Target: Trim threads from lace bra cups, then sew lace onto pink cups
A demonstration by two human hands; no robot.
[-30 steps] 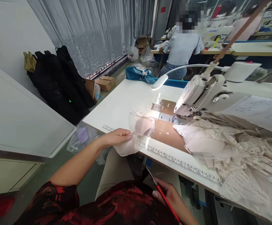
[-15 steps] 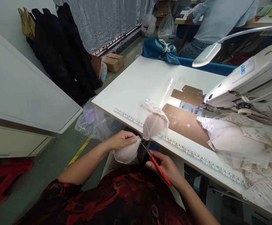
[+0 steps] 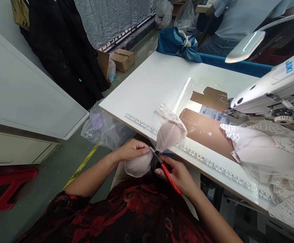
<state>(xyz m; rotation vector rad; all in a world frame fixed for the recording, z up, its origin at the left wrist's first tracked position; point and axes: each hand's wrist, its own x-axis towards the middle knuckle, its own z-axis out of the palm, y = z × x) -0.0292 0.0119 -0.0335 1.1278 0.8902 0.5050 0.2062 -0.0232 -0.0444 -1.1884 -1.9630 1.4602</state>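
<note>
My left hand (image 3: pixel 132 149) pinches a pale pink padded bra piece (image 3: pixel 138 166) just in front of the table's near edge. A second cup with lace (image 3: pixel 169 132) rests on the edge, joined to the first at the middle. My right hand (image 3: pixel 177 174) grips red-handled snips (image 3: pixel 165 168), whose blades touch the join between the two cups, right beside my left fingertips.
A white sewing machine (image 3: pixel 271 91) stands on the white table (image 3: pixel 159 84) at right, with a heap of lace pieces (image 3: pixel 266 148) under it. A printed ruler (image 3: pixel 213 162) runs along the near edge. A plastic bag (image 3: pixel 103 126) lies on the floor. A person (image 3: pixel 238 20) sits behind.
My right hand has come up from my lap with the snips to the join between the cups. My left hand pulled the piece off the table toward me. The view tilted down.
</note>
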